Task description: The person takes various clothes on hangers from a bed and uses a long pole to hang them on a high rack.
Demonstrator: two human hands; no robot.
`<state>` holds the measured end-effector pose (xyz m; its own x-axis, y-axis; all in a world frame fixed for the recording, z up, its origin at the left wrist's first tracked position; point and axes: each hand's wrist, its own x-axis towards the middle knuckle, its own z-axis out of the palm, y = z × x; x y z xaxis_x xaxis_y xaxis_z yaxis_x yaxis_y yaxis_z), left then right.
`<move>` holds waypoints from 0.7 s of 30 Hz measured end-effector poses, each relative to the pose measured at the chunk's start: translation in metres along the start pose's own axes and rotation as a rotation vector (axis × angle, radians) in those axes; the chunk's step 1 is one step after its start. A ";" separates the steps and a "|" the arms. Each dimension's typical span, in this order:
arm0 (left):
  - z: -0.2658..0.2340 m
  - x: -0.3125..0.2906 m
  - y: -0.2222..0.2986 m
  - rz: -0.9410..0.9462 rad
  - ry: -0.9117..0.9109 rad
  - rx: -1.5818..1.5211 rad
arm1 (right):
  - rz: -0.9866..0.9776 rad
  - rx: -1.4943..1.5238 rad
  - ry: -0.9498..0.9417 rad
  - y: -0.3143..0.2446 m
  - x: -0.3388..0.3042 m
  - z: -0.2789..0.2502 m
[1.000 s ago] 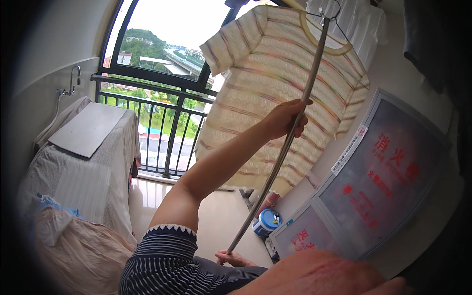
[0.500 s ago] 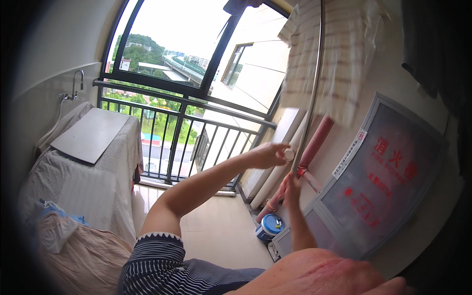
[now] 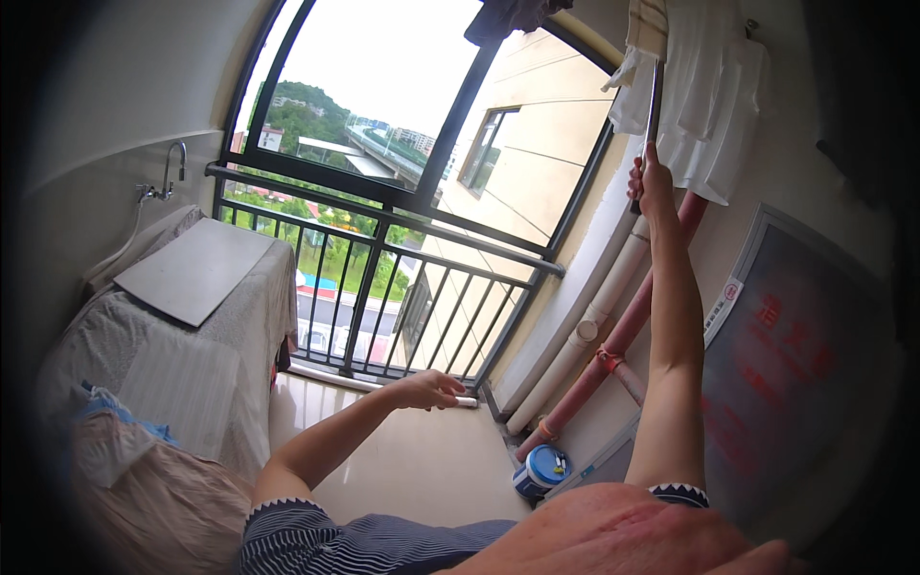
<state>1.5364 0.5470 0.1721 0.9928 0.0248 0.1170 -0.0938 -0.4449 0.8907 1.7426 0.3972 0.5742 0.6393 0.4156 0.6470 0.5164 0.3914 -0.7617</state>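
My right hand (image 3: 652, 184) is raised at the upper right, its fingers wrapped round the lower end of a metal pole (image 3: 656, 101). From there the pole runs upward to a beige striped garment (image 3: 649, 31), partly cut off by the top edge. How the two are joined cannot be made out. White garments (image 3: 717, 105) hang just right of the pole. My left hand (image 3: 428, 391) is low over the floor in front of the railing, empty, with its fingers loosely apart.
Black railing (image 3: 383, 240) crosses below the window. At left stands a cloth-covered surface (image 3: 264, 287) with a flat board (image 3: 196, 268) and crumpled clothes (image 3: 153, 479). Red pipe (image 3: 623, 331), pale pipe (image 3: 604, 307), grey cabinet door (image 3: 776, 355) and blue-lidded bucket (image 3: 542, 470) are at right.
My right hand has gone up with the pole, and the striped garment has risen toward the top edge. My left hand has dropped down and left, away from the pole.
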 end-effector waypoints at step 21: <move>0.001 0.024 -0.072 -0.158 0.312 -0.204 | -0.019 0.180 -0.283 -0.013 0.130 0.020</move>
<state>1.5673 0.5784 0.1106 0.9290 0.3630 0.0714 0.0143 -0.2279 0.9736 1.8071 0.4626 0.6686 0.4339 0.6086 0.6643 0.4015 0.5294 -0.7474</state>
